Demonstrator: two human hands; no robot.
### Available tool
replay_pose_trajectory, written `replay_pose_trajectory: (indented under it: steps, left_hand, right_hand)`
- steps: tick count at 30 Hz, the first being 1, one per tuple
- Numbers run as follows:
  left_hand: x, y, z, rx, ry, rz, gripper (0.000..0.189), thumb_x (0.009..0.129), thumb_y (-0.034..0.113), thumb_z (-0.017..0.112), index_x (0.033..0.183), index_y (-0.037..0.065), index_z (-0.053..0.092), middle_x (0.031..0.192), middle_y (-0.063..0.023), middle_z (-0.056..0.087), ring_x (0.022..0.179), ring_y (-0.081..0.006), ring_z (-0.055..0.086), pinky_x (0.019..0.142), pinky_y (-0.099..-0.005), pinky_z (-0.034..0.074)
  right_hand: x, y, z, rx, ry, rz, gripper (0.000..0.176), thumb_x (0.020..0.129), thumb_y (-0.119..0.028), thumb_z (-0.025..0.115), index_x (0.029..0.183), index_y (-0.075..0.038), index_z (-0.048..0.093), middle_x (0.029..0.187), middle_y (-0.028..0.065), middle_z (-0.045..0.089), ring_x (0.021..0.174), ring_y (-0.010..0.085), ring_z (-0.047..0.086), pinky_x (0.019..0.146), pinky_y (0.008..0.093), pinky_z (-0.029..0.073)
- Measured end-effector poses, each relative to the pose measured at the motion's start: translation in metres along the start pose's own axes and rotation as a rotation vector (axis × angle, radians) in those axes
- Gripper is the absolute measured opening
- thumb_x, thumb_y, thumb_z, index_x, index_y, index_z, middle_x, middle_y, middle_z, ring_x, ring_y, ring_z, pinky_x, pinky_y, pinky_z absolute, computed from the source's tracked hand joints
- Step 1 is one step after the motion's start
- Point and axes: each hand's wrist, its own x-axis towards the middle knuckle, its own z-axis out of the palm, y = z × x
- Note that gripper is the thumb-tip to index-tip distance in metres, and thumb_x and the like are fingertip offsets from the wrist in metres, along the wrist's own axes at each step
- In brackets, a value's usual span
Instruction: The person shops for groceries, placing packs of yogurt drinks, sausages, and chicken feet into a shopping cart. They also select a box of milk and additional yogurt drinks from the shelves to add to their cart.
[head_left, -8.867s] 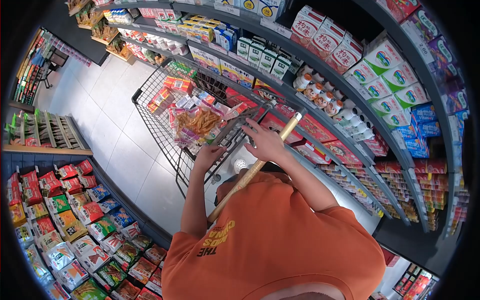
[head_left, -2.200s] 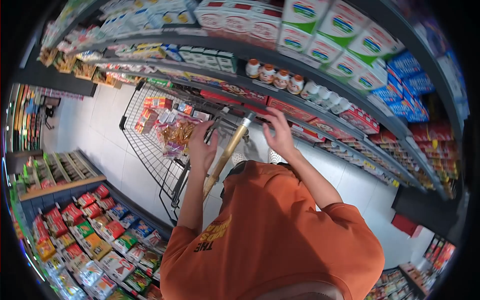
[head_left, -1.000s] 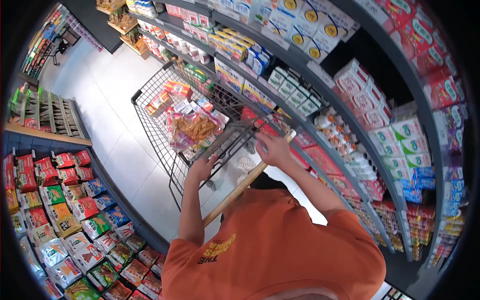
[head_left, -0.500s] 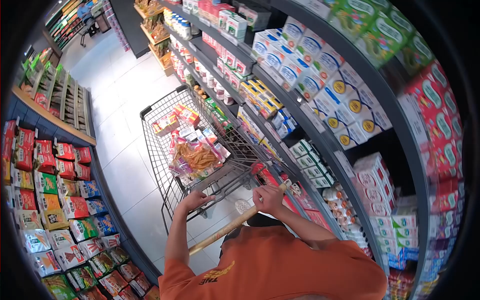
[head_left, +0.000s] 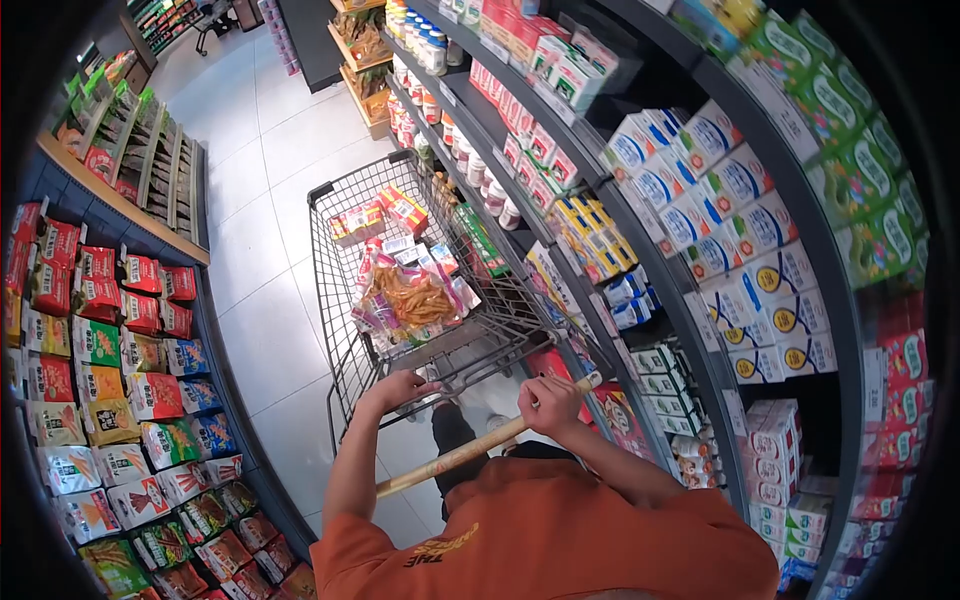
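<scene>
Pushing from the near end, the person has the cart pointed straight down the aisle, its basket partly filled with snack packs. In the head view, the left hand lies over the handle, fingers curled down around the bar. The right hand is closed in a fist round a wooden stick near its top end. The stick slants back across the chest. Whether that fist also grips the handle I cannot tell. The cart's right side runs close beside the shelf. To my eye, a good push wants even pressure from both hands, the stick tucked in, and the front steered slightly left, clear of the shelf edge.
</scene>
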Motion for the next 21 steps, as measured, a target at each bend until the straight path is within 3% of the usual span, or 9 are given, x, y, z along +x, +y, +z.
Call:
replay_pose_trajectory:
  steps: [5,9,17,21]
  left_hand:
    - [0.022,-0.03,-0.053,0.031,0.005,0.031,0.073,0.092,0.07,0.049,0.098,0.0,0.072,0.088,-0.0212,0.069,0.084,-0.0336,0.066,0.081,-0.0444,0.05]
    - [0.033,-0.044,-0.11,0.061,-0.03,-0.015,0.069,0.092,0.068,0.049,0.106,0.005,0.073,0.104,-0.0221,0.07,0.103,-0.039,0.065,0.092,-0.0436,0.049]
    - [0.069,-0.088,-0.19,0.096,-0.014,0.082,0.067,0.09,0.069,0.049,0.108,0.009,0.073,0.098,-0.0241,0.069,0.096,-0.0413,0.065,0.089,-0.0461,0.049]
    - [0.091,-0.109,-0.221,0.108,0.013,0.124,0.067,0.091,0.068,0.05,0.105,0.006,0.073,0.097,-0.0251,0.069,0.095,-0.0415,0.065,0.087,-0.0459,0.049]
  right_hand:
    - [0.048,-0.008,0.032,-0.017,-0.011,0.075,0.01,0.081,-0.017,0.066,0.074,-0.011,0.063,0.065,0.0045,0.062,0.056,0.0268,0.062,0.056,0.0383,0.047]
    - [0.097,-0.02,0.06,-0.011,0.013,0.117,0.011,0.082,-0.018,0.066,0.073,-0.012,0.063,0.063,0.0029,0.06,0.054,0.0264,0.06,0.054,0.0391,0.046]
    - [0.184,-0.033,0.103,-0.083,-0.024,0.176,0.017,0.085,-0.019,0.064,0.071,-0.011,0.061,0.058,0.0051,0.058,0.053,0.0306,0.059,0.053,0.0418,0.045]
    - [0.219,-0.031,0.123,-0.079,-0.058,0.245,0.02,0.086,-0.02,0.063,0.07,-0.01,0.06,0.059,0.0068,0.06,0.054,0.0326,0.061,0.052,0.0444,0.045]
